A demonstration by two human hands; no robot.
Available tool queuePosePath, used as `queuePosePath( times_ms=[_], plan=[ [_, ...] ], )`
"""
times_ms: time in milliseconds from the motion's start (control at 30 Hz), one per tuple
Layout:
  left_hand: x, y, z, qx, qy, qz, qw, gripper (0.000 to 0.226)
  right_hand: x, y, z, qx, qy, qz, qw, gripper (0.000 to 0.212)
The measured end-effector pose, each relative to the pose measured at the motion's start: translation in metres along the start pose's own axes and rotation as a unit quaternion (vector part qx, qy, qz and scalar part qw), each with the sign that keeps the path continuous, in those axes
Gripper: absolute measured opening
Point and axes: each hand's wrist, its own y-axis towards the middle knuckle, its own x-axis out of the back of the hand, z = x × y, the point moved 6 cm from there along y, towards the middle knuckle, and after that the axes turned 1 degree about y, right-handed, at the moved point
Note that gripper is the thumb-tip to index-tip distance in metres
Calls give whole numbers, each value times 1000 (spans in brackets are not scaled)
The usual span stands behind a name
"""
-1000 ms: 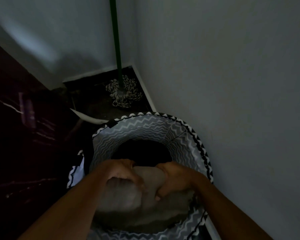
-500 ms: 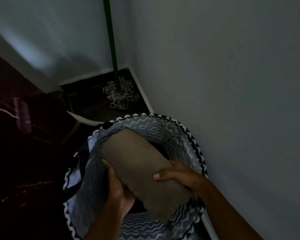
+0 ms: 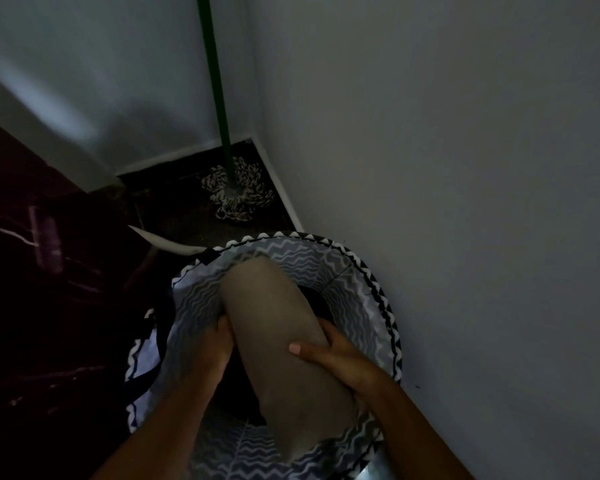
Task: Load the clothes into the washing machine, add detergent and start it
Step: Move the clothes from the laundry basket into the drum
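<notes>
Folded taupe cloth [image 3: 284, 344], perhaps a towel, tilted above the zigzag-patterned hamper [image 3: 378, 296]

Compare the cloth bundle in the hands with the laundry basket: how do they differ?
The cloth bundle is plain taupe; the basket is zigzag-patterned with a black-and-white rim. The cloth bundle is held by the left hand and right hand; the basket stands by the wall. Both are fabric.

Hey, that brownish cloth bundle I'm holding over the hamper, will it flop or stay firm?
Probably holds shape while rolled: the cloth bundle extends past the left hand and right hand without drooping. Being fabric, it may unfurl if held one-handed. Its matte surface looks unlikely to slip.
</notes>
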Motion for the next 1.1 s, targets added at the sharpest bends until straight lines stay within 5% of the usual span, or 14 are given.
queuePosePath(
  times_ms=[100, 133, 200, 267, 367, 467, 733, 833, 1000, 1100],
  plan=[
    [18, 3, -48, -235, 232, -9, 944, 76, 13, -1, 12, 17, -126, -42, 991, 115],
    [9, -4, -64, -310, 304, 31, 900, 91, 13, -3, 18, 39, -164, -46, 985, 113],
    [-20, -24, -85, -428, 507, 108, 740, 104, 9, -6, 29, 90, -229, -40, 968, 108],
    [-32, -37, -96, -453, 611, 142, 633, 127, 3, -5, 36, 127, -297, -32, 946, 117],
    [-42, -32, -92, -420, 674, 186, 579, 144, -6, -3, 40, 171, -397, -28, 901, 126],
    [-47, -38, -92, -389, 673, 211, 593, 141, -8, -9, 45, 229, -423, -38, 876, 118],
    [-35, -58, -103, -489, 567, 143, 648, 92, -17, -44, 48, 309, -518, -113, 790, 92],
    [-32, -69, -115, -480, 600, 118, 629, 97, -21, -65, 63, 332, -547, -153, 753, 94],
    [-19, -92, -139, -400, 611, 139, 669, 92, -28, -103, 98, 321, -640, -189, 672, 112],
    [-11, -109, -164, -426, 589, 117, 676, 91, -28, -125, 115, 328, -634, -229, 661, 119]
  ],
)
